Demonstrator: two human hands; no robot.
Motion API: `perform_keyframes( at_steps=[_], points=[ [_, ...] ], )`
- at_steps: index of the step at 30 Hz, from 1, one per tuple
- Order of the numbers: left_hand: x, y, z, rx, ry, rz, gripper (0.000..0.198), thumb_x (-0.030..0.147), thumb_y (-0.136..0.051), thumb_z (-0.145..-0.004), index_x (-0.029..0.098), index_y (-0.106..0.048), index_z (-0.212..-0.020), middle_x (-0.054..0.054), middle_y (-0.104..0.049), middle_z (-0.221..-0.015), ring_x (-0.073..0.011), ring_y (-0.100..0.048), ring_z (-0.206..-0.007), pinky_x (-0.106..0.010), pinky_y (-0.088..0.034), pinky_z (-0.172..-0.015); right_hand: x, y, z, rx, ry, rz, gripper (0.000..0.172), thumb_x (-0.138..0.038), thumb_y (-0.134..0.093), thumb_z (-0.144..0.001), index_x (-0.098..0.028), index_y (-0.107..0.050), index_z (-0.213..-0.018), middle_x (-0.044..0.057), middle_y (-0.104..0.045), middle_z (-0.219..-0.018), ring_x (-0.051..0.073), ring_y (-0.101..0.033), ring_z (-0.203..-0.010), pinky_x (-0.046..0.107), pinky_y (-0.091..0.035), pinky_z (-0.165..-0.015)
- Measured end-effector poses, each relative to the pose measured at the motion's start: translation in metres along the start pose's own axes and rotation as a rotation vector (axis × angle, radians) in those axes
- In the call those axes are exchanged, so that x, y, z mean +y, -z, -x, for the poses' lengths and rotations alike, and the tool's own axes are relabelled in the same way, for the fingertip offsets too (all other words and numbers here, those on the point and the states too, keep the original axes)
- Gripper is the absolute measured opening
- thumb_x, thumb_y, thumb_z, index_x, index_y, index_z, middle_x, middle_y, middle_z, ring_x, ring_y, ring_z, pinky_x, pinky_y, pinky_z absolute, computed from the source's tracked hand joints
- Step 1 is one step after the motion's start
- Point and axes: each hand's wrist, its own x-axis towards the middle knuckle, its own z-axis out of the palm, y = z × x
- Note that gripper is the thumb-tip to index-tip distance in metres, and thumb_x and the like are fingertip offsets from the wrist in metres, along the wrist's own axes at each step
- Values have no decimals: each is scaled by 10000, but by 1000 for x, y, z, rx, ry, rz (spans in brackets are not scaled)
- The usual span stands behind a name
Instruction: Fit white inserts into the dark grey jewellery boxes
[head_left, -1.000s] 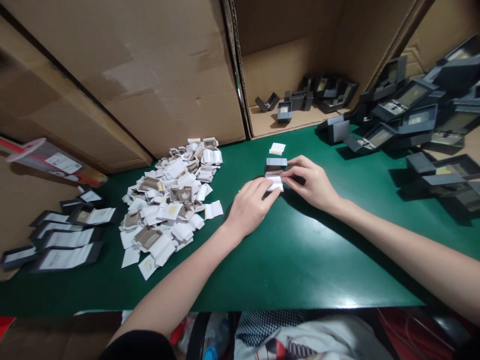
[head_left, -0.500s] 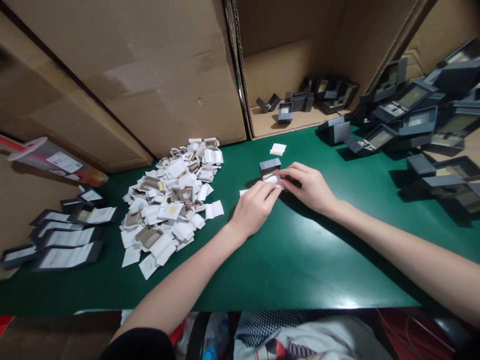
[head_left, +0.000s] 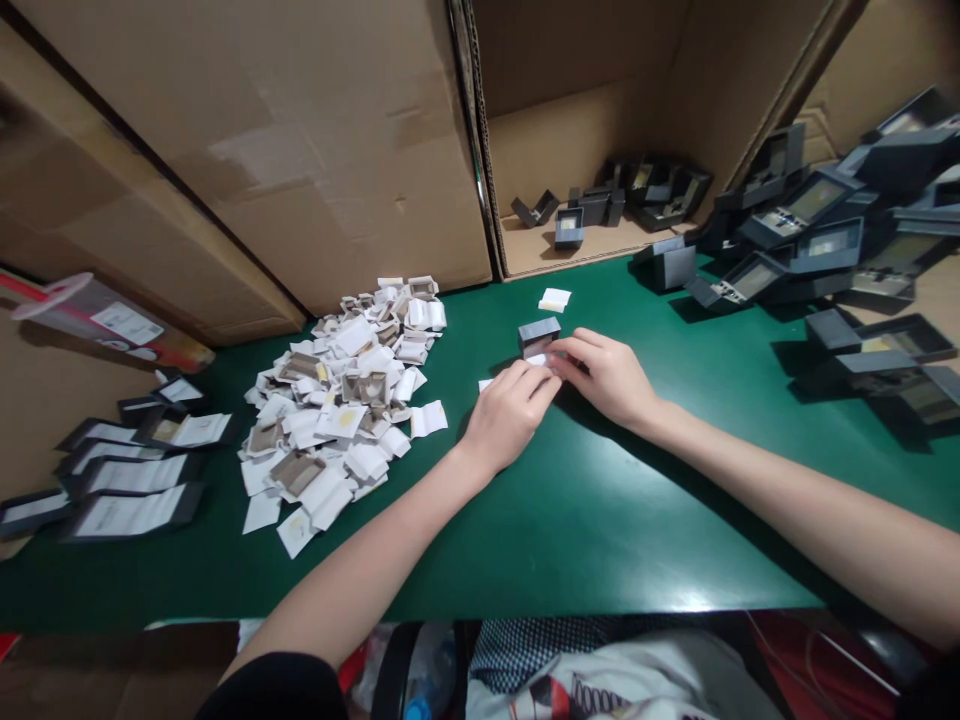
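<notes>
A small dark gift box (head_left: 539, 332) stands with its lid raised on the green table in front of me. White card (head_left: 537, 359) shows inside it, below the lid. My left hand (head_left: 512, 408) is closed at the box's near left side, its fingers bent over the lower part. From the right, my right hand (head_left: 606, 374) pinches at the card by the box's inner edge. The fingers of both hands nearly meet and hide most of the box's base. A white piece (head_left: 485, 385) pokes out beside my left hand.
A heap of folded white card inserts (head_left: 337, 400) lies to the left. Beyond it are dark boxes with white linings (head_left: 139, 475) and a plastic cup (head_left: 112, 320). One loose insert (head_left: 554, 299) lies behind the box. Open dark boxes (head_left: 806, 215) pile up at right, others inside a carton (head_left: 570, 130).
My right hand has shifted slightly left and down at the box. The white card now sits lower against the box's inside. My left hand stays nearly in place.
</notes>
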Motion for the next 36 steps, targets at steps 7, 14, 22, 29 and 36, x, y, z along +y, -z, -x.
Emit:
perform_keyframes(
  at_steps=[7, 14, 22, 29, 36],
  points=[
    [-8, -2, 0, 75, 235, 193, 234, 175, -525, -912, 158, -581, -1138, -81, -596, -1105, -180, -544, -970, -315, -526, -823, 3, -2, 0, -37, 27, 22, 196, -302, -455, -930, -162, -592, -932, 74, -603, -896, 176, -569, -795, 279, -416, -647],
    [-5, -5, 1, -27, 248, 168, 259, 180, -475, -935, 142, -525, -1186, -107, -588, -1181, -218, -565, -1084, -357, -531, -878, 2, -5, -2, 4, 19, 126, 282, -284, -360, -961, -161, -599, -876, 79, -600, -841, 169, -548, -739, 276, -366, -606],
    [-7, 0, -2, -161, 134, -48, 290, 191, -376, -966, 118, -510, -1213, -137, -579, -1211, -238, -588, -1001, -349, -545, -764, -1, -2, 0, -3, 29, 283, 322, -307, -386, -962, -173, -660, -860, 52, -687, -814, 139, -573, -633, 272, -281, -528],
    [-8, -5, 0, -124, 144, 8, 309, 140, -355, -956, 104, -463, -1243, -153, -542, -1174, -226, -583, -1024, -349, -538, -796, -3, 0, 3, 0, 2, 353, 295, -321, -401, -956, -184, -659, -917, 51, -735, -862, 148, -618, -612, 272, -250, -501],
    [-9, -6, 2, -116, 211, 122, 399, 130, -398, -938, 139, -358, -1335, -137, -508, -1172, -203, -607, -949, -325, -550, -742, -4, 1, 2, -168, -84, 356, 290, -369, -397, -954, -185, -587, -1074, 51, -719, -730, 199, -629, -569, 266, -208, -486]
  ],
)
